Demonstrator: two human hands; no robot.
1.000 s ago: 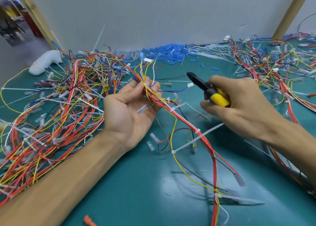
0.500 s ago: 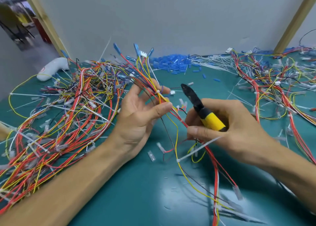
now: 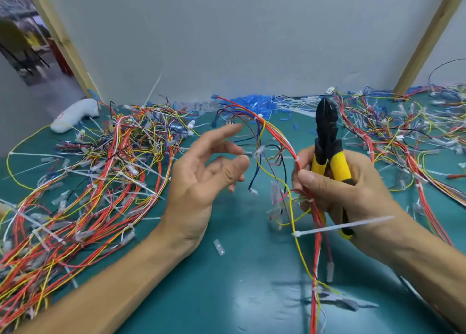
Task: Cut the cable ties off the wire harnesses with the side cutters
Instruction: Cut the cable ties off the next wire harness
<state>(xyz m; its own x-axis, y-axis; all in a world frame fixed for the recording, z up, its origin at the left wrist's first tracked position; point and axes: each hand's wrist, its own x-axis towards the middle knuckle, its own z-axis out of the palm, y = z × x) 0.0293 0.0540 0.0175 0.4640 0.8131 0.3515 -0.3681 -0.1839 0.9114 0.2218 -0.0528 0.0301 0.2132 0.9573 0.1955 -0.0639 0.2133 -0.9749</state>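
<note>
Left wooden post [image 3: 63,43] leans at the back-left corner; grey wall panel [image 3: 227,43] closes the back edge of the green mat [image 3: 227,296]; the white curved object [image 3: 75,115] lies near the mat's back-left edge.
Left pile of harnesses [image 3: 88,182] covers the mat from the left frame edge in to the left forearm; no free room there.
Left hand [image 3: 201,177] is raised above the mat, fingers spread wide, holding nothing; fingertips blurred.
The bare mat is the centre strip between the two forearms, running to the near edge; one loose clear connector [image 3: 219,247] lies on it.
The blue connector heap [image 3: 252,105] sits against the wall, behind the hands.
Held harness [image 3: 277,136] arcs from the back centre down into the right hand, its tail trailing to the bottom of frame; at least four white ties on it; one cable tie [image 3: 340,226] below the hand sticks its long tail out to the right.
Side cutters [image 3: 327,136] stand upright, black head up, jaws look closed, clear of the wires.
Right hand [image 3: 340,195] is wrapped round the yellow handles, thumb pinning the harness's red wires against them.
Right pile of harnesses [image 3: 403,144] fills the mat out to the right frame edge; right wooden post [image 3: 428,35] stands behind it.
Count: two hands, one cutter, one harness in hand, two piles, two posts.
</note>
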